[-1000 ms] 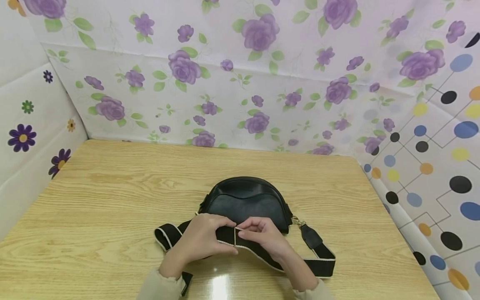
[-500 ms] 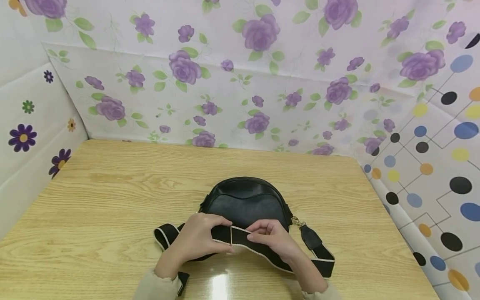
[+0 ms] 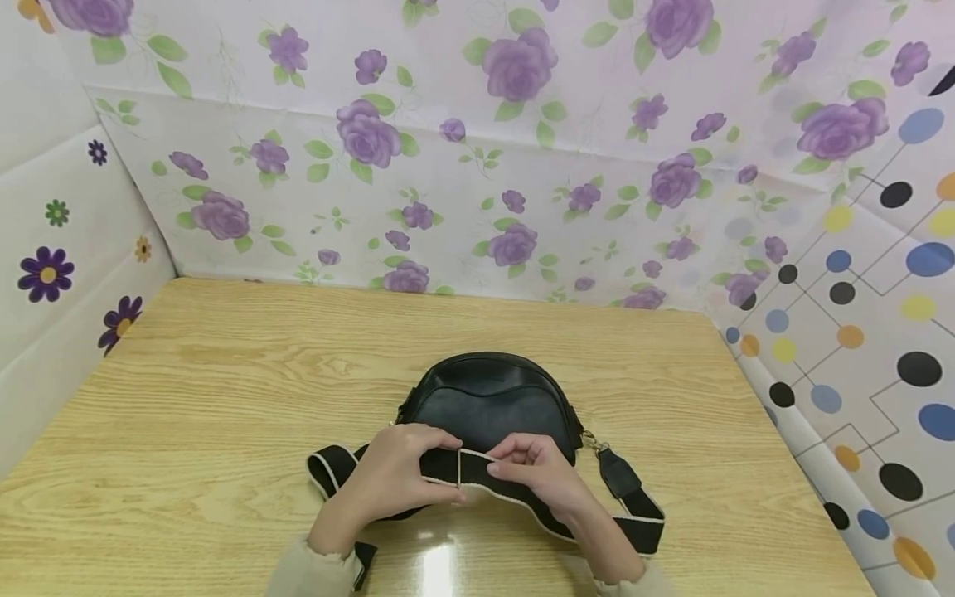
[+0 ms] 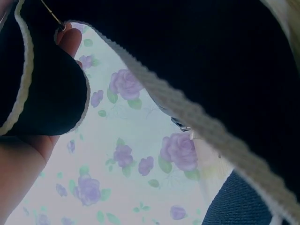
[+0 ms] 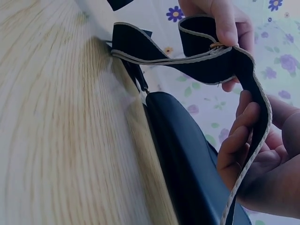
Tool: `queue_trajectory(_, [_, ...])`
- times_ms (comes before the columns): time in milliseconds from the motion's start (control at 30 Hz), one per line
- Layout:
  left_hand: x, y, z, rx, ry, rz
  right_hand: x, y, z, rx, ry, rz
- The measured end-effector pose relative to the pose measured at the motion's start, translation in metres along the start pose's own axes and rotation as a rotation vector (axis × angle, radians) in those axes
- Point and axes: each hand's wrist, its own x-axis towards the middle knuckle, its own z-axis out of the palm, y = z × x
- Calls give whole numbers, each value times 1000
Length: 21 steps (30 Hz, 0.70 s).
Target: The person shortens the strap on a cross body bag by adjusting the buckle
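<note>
A black shoulder bag with a curved top lies on the table behind both hands. Its black webbing strap, edged in white, is raised in front of it. My left hand grips the strap at a thin gold slider buckle, thumb below and fingers above. Just right of the buckle, my right hand pinches the strap between thumb and fingers. From the right wrist, the strap bends down past the right fingers, and a loop hangs near the buckle. Dark webbing fills much of the left wrist view.
On the bag's right, a gold clasp joins a black leather tab and a folded strap length. Another strap loop lies left, a dark end piece near the left sleeve. Patterned sheets surround the wooden table.
The buckle and left hand have shifted slightly left. My right fingers have moved right along the strap, away from the buckle, showing more webbing between. The bag has stayed put.
</note>
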Motion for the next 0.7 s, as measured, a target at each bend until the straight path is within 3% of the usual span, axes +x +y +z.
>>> queue_trajectory(700, [3,3,0,11,-55,-37,2,-3,5,-15,28,19])
